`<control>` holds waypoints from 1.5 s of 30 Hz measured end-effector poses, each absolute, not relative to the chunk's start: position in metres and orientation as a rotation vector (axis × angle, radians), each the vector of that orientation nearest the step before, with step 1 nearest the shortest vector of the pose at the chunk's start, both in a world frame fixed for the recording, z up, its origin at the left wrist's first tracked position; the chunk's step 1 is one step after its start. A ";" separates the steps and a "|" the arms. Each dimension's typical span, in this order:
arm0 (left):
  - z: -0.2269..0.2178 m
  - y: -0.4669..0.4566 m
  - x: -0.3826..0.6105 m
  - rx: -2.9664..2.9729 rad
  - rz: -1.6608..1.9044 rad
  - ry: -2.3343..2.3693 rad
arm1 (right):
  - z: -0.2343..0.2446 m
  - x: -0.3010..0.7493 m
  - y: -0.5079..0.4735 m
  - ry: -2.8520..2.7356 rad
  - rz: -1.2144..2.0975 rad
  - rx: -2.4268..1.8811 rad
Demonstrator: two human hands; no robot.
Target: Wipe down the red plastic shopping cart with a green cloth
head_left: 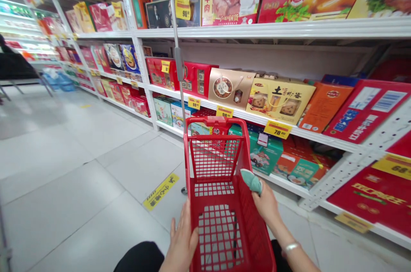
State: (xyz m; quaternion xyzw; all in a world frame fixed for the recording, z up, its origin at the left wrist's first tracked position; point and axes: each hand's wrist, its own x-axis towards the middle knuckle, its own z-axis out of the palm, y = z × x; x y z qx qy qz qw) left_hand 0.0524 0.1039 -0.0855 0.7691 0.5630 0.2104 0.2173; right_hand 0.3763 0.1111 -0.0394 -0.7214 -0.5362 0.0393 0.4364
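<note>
Floor tiles (96,195), white shop shelves (266,30), red cart (248,212), left hand (181,240) spread at its edge, right hand (266,203) clutching cloth (252,181)

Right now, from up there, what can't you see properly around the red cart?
In the head view:
- Red cart: its near end is cut off by the bottom edge.
- Green cloth: part is hidden by the right grip holding it.
- Left grip: its palm is hidden, turned toward the cart.
- Far shelves at upper left: goods too blurred to name.
</note>
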 end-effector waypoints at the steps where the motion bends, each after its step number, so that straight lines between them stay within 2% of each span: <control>1: -0.081 0.106 0.045 2.151 0.550 1.560 | -0.039 0.370 0.101 -1.307 0.110 -1.795; 10: -0.024 0.158 -0.017 2.286 0.250 1.700 | -0.032 0.291 0.059 -1.183 0.148 -1.867; 15: -0.003 0.161 -0.016 2.211 0.385 1.964 | -0.028 0.261 0.040 -1.255 0.238 -1.805; 18: -0.018 0.134 0.001 2.151 0.536 1.948 | -0.024 0.261 0.027 -1.392 0.217 -1.684; 22: -0.061 0.092 0.031 2.237 0.636 1.787 | -0.020 0.260 0.023 -1.712 -0.021 -1.449; 25: -0.080 0.085 0.042 2.181 0.466 1.775 | -0.022 0.256 0.030 -2.056 -0.094 -1.254; 29: -0.073 0.112 0.033 2.094 0.389 1.840 | -0.028 0.260 0.049 -2.258 -0.317 -1.166; 36: -0.056 0.173 0.009 2.361 0.448 1.762 | -0.009 0.331 0.096 -2.269 -0.515 -1.369; 45: -0.043 0.219 0.012 2.417 0.240 1.544 | 0.068 0.484 0.105 -1.989 -0.723 -1.997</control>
